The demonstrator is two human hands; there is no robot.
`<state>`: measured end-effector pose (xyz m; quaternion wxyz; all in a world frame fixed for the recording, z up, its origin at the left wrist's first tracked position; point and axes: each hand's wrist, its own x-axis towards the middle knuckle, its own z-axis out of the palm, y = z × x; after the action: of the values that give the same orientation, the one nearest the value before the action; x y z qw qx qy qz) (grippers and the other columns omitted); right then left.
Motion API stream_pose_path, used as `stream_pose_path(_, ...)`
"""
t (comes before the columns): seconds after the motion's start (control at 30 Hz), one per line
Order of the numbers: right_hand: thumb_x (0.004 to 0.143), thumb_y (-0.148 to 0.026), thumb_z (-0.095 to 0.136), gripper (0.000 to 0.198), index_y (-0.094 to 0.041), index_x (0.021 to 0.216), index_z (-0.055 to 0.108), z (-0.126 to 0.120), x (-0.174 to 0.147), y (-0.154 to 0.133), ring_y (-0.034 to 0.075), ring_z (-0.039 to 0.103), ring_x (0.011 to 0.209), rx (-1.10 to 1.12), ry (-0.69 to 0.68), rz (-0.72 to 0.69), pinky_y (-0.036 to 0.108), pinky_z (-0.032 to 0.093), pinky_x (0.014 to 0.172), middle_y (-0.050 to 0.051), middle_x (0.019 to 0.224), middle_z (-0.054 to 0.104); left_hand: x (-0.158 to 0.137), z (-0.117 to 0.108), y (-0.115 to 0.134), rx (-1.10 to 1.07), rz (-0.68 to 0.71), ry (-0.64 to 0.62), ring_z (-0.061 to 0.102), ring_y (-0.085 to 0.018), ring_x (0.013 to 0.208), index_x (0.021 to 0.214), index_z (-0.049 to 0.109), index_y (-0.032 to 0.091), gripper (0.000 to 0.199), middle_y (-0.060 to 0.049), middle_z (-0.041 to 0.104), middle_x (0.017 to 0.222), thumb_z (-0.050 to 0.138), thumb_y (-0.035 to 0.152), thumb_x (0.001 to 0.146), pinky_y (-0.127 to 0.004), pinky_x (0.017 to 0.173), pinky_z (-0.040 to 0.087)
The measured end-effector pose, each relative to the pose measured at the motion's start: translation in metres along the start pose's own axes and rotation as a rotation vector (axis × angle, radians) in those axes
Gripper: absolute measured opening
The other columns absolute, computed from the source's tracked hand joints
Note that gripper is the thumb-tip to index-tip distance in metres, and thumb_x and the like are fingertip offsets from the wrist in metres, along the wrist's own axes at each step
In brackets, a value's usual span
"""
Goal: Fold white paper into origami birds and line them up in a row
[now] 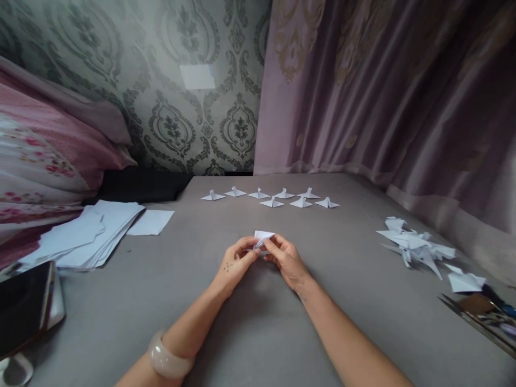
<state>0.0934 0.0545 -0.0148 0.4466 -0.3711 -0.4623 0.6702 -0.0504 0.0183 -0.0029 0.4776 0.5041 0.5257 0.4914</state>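
A small folded piece of white paper (264, 235) is held up between both hands over the middle of the grey table. My left hand (237, 260) pinches its left lower side between thumb and fingers. On the right side my right hand (285, 258) grips it, the thumb pressed near its lower fold. The lower part of the paper is partly hidden by the fingertips. Beyond the hands, several small white folded paper figures (272, 202) stand in two rows, each with a flat pointed base and a raised middle.
Stacked white sheets (86, 236) lie at the left, with a loose square sheet (151, 222) beside them. A dark phone (26, 306) is at the near left. On the right are a pile of folded paper pieces (417, 244) and scissors (475, 322). Curtains (322, 107) border the table.
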Motion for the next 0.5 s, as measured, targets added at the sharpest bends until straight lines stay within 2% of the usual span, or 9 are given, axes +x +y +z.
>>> stream_pose_path(0.27,0.072,-0.044,0.069,0.037,-0.019,0.100,0.067,0.0001,0.0002,0.0009,0.016,0.059,0.085,0.003,-0.004,-0.005,0.023,0.045,0.065,0.004,0.094,0.066,-0.0014,0.0006,0.0033,0.059,0.034,0.005,0.058,-0.023,0.103,0.099,0.068,0.018,0.030,-0.009,0.063,0.116,0.061,0.032,0.073,-0.031,0.086,0.045)
stream_pose_path(0.5,0.074,-0.041,0.068,0.036,-0.021,0.104,0.066,-0.0003,0.0001,0.0001,0.016,0.059,0.087,-0.034,-0.038,-0.028,0.023,0.044,0.066,0.004,0.097,0.067,0.0020,-0.0007,-0.0029,-0.142,-0.072,0.027,0.061,-0.023,0.099,0.095,0.068,0.016,0.031,-0.008,0.069,0.102,0.066,0.035,0.070,-0.030,0.088,0.043)
